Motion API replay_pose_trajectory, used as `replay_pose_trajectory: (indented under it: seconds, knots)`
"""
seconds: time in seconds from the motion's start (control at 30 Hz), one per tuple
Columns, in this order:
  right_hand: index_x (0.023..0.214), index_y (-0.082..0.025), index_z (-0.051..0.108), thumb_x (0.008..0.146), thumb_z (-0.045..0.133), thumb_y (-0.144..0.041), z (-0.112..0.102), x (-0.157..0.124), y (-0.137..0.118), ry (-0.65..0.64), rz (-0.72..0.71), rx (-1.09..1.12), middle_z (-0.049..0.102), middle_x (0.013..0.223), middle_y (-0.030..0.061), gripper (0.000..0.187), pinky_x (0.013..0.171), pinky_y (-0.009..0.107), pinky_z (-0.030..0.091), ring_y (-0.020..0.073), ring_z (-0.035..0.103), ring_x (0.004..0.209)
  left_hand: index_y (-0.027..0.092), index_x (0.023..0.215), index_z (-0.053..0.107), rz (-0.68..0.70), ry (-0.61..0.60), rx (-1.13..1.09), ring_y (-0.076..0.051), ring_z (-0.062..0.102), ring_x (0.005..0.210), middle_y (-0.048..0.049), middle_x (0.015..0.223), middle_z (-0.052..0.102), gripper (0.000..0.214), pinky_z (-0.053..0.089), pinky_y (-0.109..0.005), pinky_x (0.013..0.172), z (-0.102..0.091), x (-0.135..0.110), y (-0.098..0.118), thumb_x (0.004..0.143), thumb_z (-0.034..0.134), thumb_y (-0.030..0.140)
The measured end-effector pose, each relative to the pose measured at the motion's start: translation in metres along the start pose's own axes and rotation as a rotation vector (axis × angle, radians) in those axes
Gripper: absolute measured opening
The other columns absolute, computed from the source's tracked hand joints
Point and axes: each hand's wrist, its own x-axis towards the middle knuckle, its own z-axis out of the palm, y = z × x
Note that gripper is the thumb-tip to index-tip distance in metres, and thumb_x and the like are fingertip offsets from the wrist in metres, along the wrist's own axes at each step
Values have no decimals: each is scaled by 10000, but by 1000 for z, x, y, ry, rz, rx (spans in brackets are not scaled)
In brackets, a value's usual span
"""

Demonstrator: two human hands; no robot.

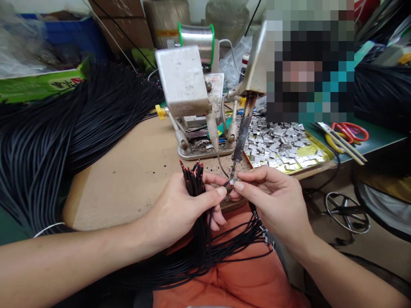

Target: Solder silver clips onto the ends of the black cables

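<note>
My left hand [201, 199] is closed around a bundle of black cables [193, 182] with red-tipped ends. Its thumb and fingers also pinch a single cable that points toward my right hand [274, 192]. Between my right thumb and index finger is a small silver metal connector [233, 182], at the end of that cable. The soldering iron [243, 132] comes down from above, its tip at the connector. A thin solder wire from the feeder nozzle [212, 130] also reaches this spot. Whether cable and connector are joined is too small to tell.
A yellow tray [300, 152] of loose silver connectors lies behind my right hand, with red-handled scissors [351, 132] beyond. A solder spool [197, 42] stands behind the soldering stand [183, 79]. Many black cables [96, 115] cover the left side. Cables with connectors [265, 231] lie across my lap.
</note>
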Motion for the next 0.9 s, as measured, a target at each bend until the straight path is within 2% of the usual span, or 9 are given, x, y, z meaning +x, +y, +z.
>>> replay_pose_trajectory:
  seconds: [0.13, 0.3, 0.53, 0.77, 0.9]
  knots:
    - [840, -212, 738, 768, 846, -228, 1, -1, 0, 20, -10, -29, 758, 740, 12, 131, 651, 281, 645, 167, 747, 653, 111, 1090, 662, -8, 8, -8, -142, 652, 469, -49, 569, 714, 293, 570, -238, 501, 1, 1, 0, 871, 725, 296]
    - [833, -219, 741, 766, 846, -223, 3, -4, -3, 23, -28, -98, 758, 730, 13, 124, 642, 252, 635, 158, 743, 652, 107, 1084, 659, -27, 24, -2, -141, 648, 461, -47, 562, 709, 278, 567, -239, 500, 0, -1, 2, 870, 714, 274]
    - [849, -225, 731, 771, 840, -233, 1, -3, -7, -11, -40, -106, 765, 748, 22, 135, 684, 302, 646, 184, 750, 692, 100, 1099, 651, -25, 12, 13, -136, 643, 456, -47, 553, 708, 320, 555, -224, 495, 1, -1, 2, 866, 726, 305]
    - [883, -226, 701, 803, 817, -241, 1, -6, -6, -42, -28, -145, 757, 764, 12, 141, 667, 264, 607, 166, 738, 700, 104, 1116, 663, -19, 3, 20, -149, 656, 478, -49, 569, 714, 335, 567, -250, 515, 1, -1, 2, 867, 733, 318]
    - [830, -221, 702, 766, 844, -222, -13, -1, -19, -103, -44, -239, 737, 781, 3, 156, 636, 239, 564, 152, 695, 698, 94, 1090, 690, -20, -61, 15, -144, 670, 514, -55, 584, 721, 345, 564, -239, 547, 4, -2, 4, 840, 766, 319]
